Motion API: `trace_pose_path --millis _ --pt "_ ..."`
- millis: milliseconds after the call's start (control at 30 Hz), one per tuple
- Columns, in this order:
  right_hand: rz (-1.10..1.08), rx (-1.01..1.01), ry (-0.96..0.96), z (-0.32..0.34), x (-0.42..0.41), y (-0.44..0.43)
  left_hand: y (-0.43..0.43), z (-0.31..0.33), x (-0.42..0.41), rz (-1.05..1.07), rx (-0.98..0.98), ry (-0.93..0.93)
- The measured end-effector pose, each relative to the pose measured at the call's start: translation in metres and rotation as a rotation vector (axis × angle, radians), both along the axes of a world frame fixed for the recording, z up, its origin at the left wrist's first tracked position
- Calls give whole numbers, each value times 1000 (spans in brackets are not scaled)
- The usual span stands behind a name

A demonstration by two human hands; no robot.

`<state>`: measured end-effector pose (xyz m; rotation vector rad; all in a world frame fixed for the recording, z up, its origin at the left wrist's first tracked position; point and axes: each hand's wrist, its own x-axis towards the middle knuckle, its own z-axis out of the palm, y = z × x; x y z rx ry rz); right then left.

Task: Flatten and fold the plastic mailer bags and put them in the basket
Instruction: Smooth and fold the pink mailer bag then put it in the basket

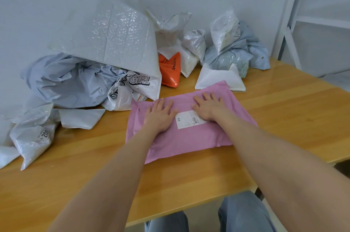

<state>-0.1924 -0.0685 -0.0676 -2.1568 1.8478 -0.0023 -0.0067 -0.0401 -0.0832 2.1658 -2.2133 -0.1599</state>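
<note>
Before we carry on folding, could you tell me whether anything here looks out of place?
Nothing spilled or damaged. Crumpled mailers lie heaped by the wall; no basket in view. Left hand and right hand press the pink mailer flat.

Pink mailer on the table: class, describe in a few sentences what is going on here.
A person presses the left hand and the right hand, both flat with fingers straight, on the pink mailer. It lies on the wooden table with its white label facing up. This looks like the flattening step, before any fold. Behind it, crumpled mailers, among them an orange one, lie heaped by the wall. No basket is in view.
</note>
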Motion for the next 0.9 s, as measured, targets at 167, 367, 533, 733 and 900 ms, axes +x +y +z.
trace_pose_path --millis 167,367,533,733,900 --pt "-55 -41 19 7 -4 17 20 3 28 67 -27 -9" --pt "-99 -90 93 6 -2 36 35 5 27 64 54 -57" --pt "-233 -251 30 15 -15 52 48 21 27 105 -115 -111" --pt "-484 -83 -183 20 -35 59 64 32 31 477 13 70" --pt "-508 -47 -385 31 -29 61 68 44 49 506 1 410"
